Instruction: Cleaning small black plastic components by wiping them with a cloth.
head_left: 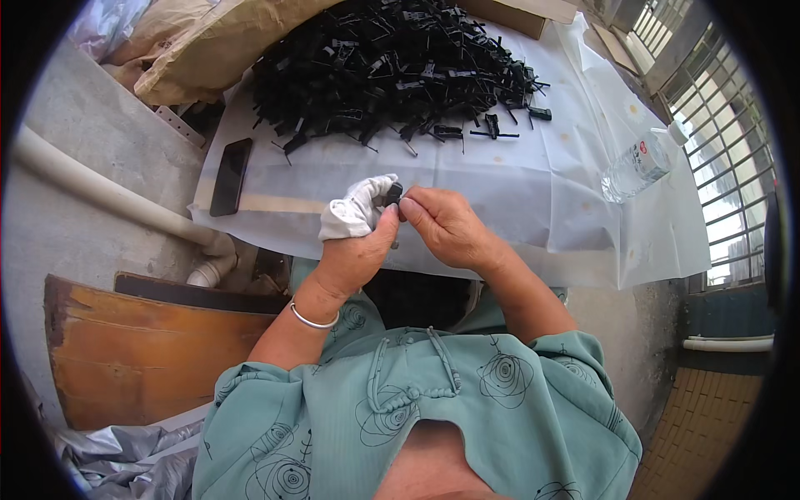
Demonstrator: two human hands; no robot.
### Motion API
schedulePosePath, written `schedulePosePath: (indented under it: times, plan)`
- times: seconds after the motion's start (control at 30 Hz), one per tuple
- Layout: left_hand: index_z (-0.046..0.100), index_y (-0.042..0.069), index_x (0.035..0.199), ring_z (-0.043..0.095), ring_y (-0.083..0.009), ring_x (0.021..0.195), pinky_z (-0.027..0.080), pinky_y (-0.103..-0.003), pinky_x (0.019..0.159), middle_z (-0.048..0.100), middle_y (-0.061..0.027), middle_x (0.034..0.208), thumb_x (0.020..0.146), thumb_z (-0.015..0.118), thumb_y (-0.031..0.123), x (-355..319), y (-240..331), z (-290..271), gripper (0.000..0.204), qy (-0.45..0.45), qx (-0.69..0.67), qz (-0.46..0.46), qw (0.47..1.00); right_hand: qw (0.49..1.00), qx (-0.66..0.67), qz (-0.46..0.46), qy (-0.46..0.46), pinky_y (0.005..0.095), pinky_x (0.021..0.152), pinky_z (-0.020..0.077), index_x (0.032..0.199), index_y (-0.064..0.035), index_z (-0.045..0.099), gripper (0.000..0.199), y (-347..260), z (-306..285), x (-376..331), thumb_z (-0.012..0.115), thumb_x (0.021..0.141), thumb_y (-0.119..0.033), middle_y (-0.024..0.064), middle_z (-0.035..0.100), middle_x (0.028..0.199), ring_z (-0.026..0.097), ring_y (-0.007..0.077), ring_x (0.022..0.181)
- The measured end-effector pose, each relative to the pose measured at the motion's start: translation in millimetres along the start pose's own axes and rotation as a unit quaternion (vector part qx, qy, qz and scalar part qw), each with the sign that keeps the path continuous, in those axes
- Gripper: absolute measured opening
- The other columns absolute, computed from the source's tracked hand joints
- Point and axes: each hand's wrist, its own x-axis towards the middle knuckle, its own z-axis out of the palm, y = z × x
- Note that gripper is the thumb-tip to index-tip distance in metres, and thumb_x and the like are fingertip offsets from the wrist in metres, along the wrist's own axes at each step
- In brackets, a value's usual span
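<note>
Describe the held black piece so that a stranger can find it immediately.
Find the large heap of black plastic parts on the white plastic sheet. Below, the left hand, partly in white cloth, faces the right hand. The small black plastic piece between them is the only one held.

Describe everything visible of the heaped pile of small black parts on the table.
The heaped pile of small black parts looks like hard plastic, with thin prongs jutting out at many angles and slight glints on some pieces. The parts lie loose and jumbled, overlapping one another. Along the near edge, stray pieces lie on the whitish, translucent, plastic-looking sheet under the pile. Its top runs out of view. Neither the left hand nor the right hand touches it.
</note>
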Motion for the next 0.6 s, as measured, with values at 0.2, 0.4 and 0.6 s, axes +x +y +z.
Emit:
schedulePosePath:
  times: [0.2, 0.4, 0.6]
  plan:
    - [0.054, -0.005, 0.108, 0.060, -0.0185, 0.084, 0.048, -0.027, 0.075, 0.060, -0.0139, 0.101, 0.081, 0.055, 0.001, 1, -3, 5, 0.028, 0.037, 0.220, 0.182, 0.958, 0.997, 0.042, 0.034, 0.061, 0.0287, 0.054, 0.0411, 0.074, 0.0011, 0.054, 0.024, 10, 17, -2, 0.048, 0.091, -0.016, 0.0079, 0.052, 0.060, 0.044, 0.0137, 0.055]
    - [0.050, -0.003, 0.112, 0.058, -0.0172, 0.081, 0.048, -0.027, 0.075, 0.059, -0.0086, 0.094, 0.084, 0.054, 0.004, 4, -6, 3, 0.029, 0.039, 0.142, 0.166, 0.975, 0.990, 0.134, 0.029, 0.042, 0.0273, 0.055, 0.0413, 0.080, 0.0008, 0.057, 0.020, 16, 16, 1, 0.051, 0.089, -0.016, 0.0052, 0.053, 0.063, 0.046, 0.0101, 0.059]
    - [0.043, 0.004, 0.116, 0.043, -0.0040, 0.059, 0.036, -0.017, 0.051, 0.054, -0.0030, 0.084, 0.091, 0.043, 0.006, 6, 3, -11, 0.025, 0.014, -0.099, 0.006, 0.995, 0.996, -0.054, 0.046, -0.058, 0.0253, 0.054, 0.0407, 0.089, -0.0011, 0.061, 0.012, 14, -6, -5, 0.058, 0.084, -0.012, 0.0058, 0.053, 0.065, 0.048, 0.0109, 0.058]
